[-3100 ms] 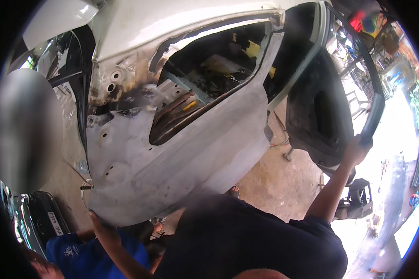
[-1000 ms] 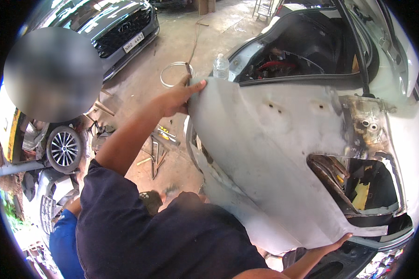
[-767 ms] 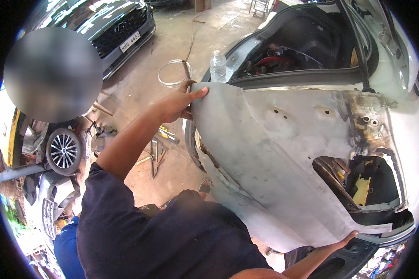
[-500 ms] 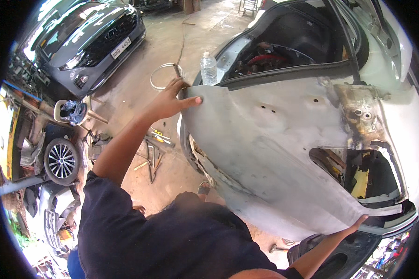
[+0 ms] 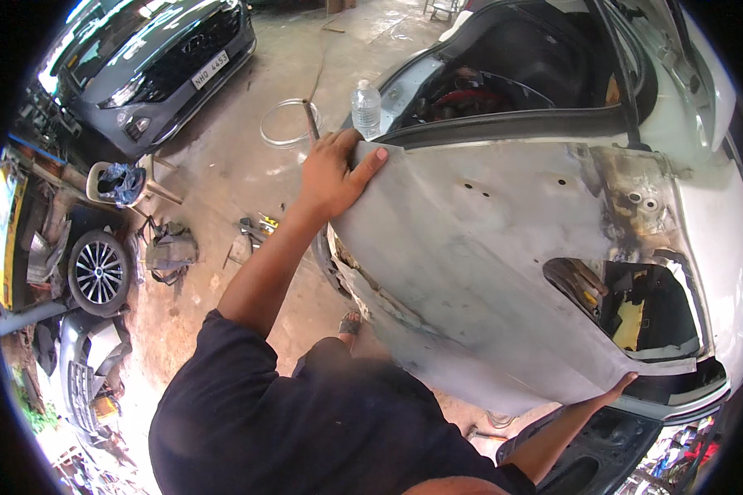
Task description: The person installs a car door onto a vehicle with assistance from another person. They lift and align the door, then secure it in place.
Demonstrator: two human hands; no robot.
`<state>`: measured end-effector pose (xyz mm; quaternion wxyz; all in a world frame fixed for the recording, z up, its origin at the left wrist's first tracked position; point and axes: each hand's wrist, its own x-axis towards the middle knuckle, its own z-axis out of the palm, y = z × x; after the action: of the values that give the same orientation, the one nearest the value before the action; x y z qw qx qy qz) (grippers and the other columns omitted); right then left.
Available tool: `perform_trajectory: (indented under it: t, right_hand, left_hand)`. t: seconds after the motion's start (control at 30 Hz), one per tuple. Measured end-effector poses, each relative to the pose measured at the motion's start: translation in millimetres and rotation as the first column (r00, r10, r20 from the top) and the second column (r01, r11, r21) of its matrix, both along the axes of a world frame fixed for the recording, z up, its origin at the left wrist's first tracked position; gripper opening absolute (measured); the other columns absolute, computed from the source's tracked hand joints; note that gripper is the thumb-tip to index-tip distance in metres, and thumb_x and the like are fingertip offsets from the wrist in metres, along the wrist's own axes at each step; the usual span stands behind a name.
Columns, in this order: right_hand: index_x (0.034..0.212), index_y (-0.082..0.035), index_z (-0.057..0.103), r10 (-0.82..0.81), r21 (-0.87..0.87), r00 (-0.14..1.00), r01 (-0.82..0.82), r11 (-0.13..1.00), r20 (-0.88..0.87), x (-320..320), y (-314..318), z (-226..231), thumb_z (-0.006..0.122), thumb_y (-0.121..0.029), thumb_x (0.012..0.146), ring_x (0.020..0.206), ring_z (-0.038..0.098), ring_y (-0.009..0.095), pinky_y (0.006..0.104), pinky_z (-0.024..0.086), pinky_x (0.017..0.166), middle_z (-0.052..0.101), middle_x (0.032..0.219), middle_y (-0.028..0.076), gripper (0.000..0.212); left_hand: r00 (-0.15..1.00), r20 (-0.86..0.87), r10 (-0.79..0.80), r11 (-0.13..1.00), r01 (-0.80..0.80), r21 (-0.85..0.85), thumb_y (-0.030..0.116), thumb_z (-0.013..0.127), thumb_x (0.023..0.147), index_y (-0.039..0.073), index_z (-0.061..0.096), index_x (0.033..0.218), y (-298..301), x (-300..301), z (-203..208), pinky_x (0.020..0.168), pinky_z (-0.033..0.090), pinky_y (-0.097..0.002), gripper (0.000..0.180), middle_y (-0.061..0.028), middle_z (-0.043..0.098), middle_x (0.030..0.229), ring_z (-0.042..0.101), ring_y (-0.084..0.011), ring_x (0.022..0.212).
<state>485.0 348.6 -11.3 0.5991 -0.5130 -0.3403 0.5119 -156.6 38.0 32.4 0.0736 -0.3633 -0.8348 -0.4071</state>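
A large grey car body panel (image 5: 470,239), with small holes and a cut-out, lies against the rear side of a white car (image 5: 726,214). My left hand (image 5: 338,172) grips its upper left corner, the thumb on the face and the fingers over the edge. Beside those fingers a short rod (image 5: 309,120) sticks up; whether they touch it I cannot tell. At the lower right corner my right hand (image 5: 615,391) holds the panel's edge, partly hidden. Torn, rough metal (image 5: 371,289) shows along the panel's left side. A clear plastic bottle (image 5: 366,109) stands just beyond the top edge.
A grey car (image 5: 165,70) is parked at the far left. A plastic chair (image 5: 153,186) with a dark bag, a wheel (image 5: 99,272), a bumper (image 5: 78,379) and hand tools (image 5: 260,231) lie about the floor. An open black door panel (image 5: 603,458) juts out at the lower right.
My left hand has moved to the right along with the panel's upper corner, its fingers now further over the edge. My right hand and the lower corner have shifted slightly left and up.
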Motion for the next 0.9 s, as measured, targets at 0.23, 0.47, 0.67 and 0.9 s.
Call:
perform_trajectory:
  t: [0.23,0.47,0.67,0.9]
  right_hand:
    - [0.136,-0.005,0.068,-0.316,0.062,0.944,0.311,0.948,0.092,6.2,-3.7,-33.3,0.069,-0.046,0.105,0.110,0.064,0.019,0.0368,0.051,0.104,0.069,0.125,0.006,0.052]
    - [0.121,0.001,0.069,-0.252,0.165,0.963,0.235,0.958,0.091,-39.4,-22.2,-24.9,0.069,-0.055,0.103,0.100,0.062,0.016,0.0310,0.049,0.092,0.070,0.111,0.006,0.059]
    - [0.114,0.003,0.068,-0.268,0.218,0.950,0.231,0.948,0.162,-39.5,-9.7,-11.4,0.072,-0.058,0.101,0.092,0.059,0.014,0.0306,0.048,0.085,0.068,0.104,0.006,0.062]
    - [0.114,0.005,0.069,-0.283,0.189,0.938,0.246,0.951,0.201,-35.2,-4.1,-30.3,0.078,-0.055,0.097,0.093,0.059,0.015,0.0314,0.048,0.085,0.068,0.102,0.007,0.063]
  left_hand:
    - [0.892,0.435,-0.122,0.958,-0.010,0.288,0.032,0.066,0.107,-0.007,0.064,0.122,17.5,7.1,-7.7,0.099,0.050,-0.0386,0.042,-0.0167,0.068,0.115,0.063,-0.0258,0.107]
    - [0.963,0.206,-0.176,0.979,0.148,0.143,0.040,0.054,0.111,-0.005,0.059,0.095,-1.0,-17.2,-8.0,0.077,0.045,-0.0408,0.048,-0.0149,0.059,0.084,0.053,-0.0258,0.081]
    - [0.994,0.057,-0.094,0.993,0.090,0.071,0.044,0.053,0.111,-0.005,0.057,0.089,30.2,-10.8,12.1,0.074,0.044,-0.0455,0.054,-0.0190,0.058,0.081,0.051,-0.0319,0.077]
    - [0.997,0.052,-0.058,0.996,0.054,0.073,0.048,0.053,0.111,-0.006,0.058,0.089,22.4,-6.6,9.3,0.074,0.044,-0.0443,0.059,-0.0162,0.058,0.080,0.051,-0.0281,0.078]
